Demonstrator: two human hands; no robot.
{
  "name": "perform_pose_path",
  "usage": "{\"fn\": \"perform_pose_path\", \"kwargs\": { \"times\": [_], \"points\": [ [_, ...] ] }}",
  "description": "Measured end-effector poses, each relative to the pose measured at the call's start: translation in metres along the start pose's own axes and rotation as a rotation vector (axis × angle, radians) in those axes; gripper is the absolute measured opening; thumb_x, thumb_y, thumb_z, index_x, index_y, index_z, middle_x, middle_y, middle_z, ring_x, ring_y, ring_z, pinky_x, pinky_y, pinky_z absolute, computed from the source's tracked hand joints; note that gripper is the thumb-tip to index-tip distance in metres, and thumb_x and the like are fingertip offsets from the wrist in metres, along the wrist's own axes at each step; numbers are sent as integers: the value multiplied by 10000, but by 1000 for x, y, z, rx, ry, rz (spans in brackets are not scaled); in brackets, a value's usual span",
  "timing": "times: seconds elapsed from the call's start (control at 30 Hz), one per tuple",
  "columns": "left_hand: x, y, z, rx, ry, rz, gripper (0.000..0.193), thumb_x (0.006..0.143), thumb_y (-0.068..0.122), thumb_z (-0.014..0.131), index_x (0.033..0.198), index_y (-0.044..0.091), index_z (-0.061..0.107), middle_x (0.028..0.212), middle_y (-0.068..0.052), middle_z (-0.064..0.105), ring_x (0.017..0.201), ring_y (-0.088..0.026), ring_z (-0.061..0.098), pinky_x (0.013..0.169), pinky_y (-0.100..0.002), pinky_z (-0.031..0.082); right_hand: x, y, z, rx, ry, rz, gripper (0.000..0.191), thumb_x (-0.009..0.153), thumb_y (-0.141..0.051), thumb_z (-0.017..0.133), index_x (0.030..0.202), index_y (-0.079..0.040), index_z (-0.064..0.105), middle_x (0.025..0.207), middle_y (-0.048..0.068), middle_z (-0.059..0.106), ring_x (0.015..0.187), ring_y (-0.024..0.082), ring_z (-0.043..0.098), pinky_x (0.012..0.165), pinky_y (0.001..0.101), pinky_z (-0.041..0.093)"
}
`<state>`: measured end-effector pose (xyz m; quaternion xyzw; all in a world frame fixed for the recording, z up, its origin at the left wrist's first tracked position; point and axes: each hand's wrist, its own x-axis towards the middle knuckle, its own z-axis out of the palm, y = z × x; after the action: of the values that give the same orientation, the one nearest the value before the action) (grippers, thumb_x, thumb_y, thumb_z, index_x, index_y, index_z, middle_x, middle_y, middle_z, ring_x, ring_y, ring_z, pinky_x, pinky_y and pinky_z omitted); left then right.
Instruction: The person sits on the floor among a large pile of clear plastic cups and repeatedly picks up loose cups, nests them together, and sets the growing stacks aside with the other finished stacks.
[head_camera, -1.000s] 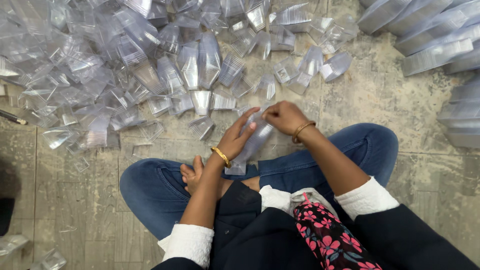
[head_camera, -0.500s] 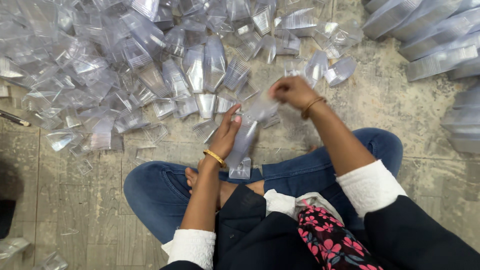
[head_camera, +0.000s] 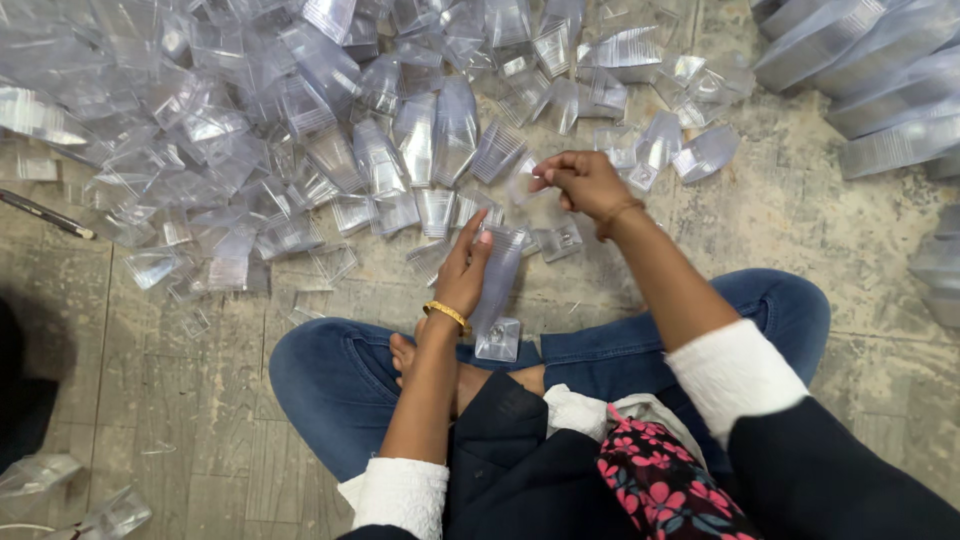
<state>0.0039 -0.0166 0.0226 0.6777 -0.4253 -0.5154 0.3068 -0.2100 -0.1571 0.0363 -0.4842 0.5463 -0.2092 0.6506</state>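
At the far left edge a thin dark rod with a pale tip (head_camera: 45, 214) lies on the worn, pale tiled floor (head_camera: 160, 400), just beside the rim of a wide heap of clear, ribbed plastic cups (head_camera: 300, 130) that fills the upper left and centre. Below that heap the floor lies bare down to the bottom edge, apart from a few crumpled clear pieces in the lower left corner (head_camera: 80, 500) — the widest open room in view. The person sits cross-legged in blue jeans (head_camera: 330, 380), knees spread across the middle. The left hand (head_camera: 465, 275), with a gold bangle at the wrist, is closed around a tall nested stack of clear plastic cups (head_camera: 500, 290), fingers along its side; the stack stands nearly upright over the lap, its lower end just above the jeans. To its right the right hand (head_camera: 585, 180) hovers at the near rim of the heap, thumb and fingers pinched on a single clear plastic cup (head_camera: 525, 185), well above the stack's top. Between the right forearm and the right border is another bare stretch of floor — bounded above by long stacked rows of clear cups lying on their sides (head_camera: 870, 80) in the upper right corner.
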Motion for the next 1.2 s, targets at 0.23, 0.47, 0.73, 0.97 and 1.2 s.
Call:
{"fn": "perform_pose_path", "kwargs": {
  "times": [0.23, 0.47, 0.73, 0.97, 1.2],
  "points": [
    [-6, 3, 10, -164, -152, 322, 568, 1074, 502, 448, 1562, 212, 443, 1546, -133, 532, 1394, -260, 524, 1140, -376, 389, -51, -30, 3, -332, -204, -113, 192, 897, -110, 788, 1051, 5, 787, 948, 83, 816, 704, 62, 672, 662, 222, 552],
    [-18, 10, -3, -964, -315, 2, 607, 1048, 523, 451, 1528, 152, 448, 1471, -86, 532, 1314, -236, 551, 1093, -399, 473, -98, -38, 3, -600, 310, -645, 527, 979, 2, 643, 1487, -36, 511, 1559, 208, 528, 1332, 280, 596, 1039, 364, 555],
    [-28, 31, 11, -1033, -383, -147, 668, 985, 596, 452, 1496, 168, 441, 1386, -104, 585, 1242, -272, 604, 1011, -477, 535, -144, -21, 48, -915, -184, -1012, 1195, 517, -164, 914, 1557, -250, 331, 1606, 364, 9, 1488, 613, 82, 1223, 639, 208],
    [-24, 38, 46, -984, -394, -152, 719, 964, 622, 492, 1578, 263, 383, 1428, -55, 518, 1239, -227, 548, 999, -455, 526, -145, 43, -14, -353, -36, -678, 953, 534, -134, 915, 1383, -223, 492, 1669, 199, 199, 1458, 429, 356, 1156, 503, 404],
    [16, -31, -43, -234, 264, 175, 562, 959, 314, 668, 1475, 217, 466, 1399, -85, 557, 1206, -204, 586, 980, -400, 523, -125, 113, -232, 741, 830, -277, 598, 1003, -312, 776, 1376, -219, 319, 1396, 93, 544, 1224, 350, 611, 796, 524, 517]
  ]
}}
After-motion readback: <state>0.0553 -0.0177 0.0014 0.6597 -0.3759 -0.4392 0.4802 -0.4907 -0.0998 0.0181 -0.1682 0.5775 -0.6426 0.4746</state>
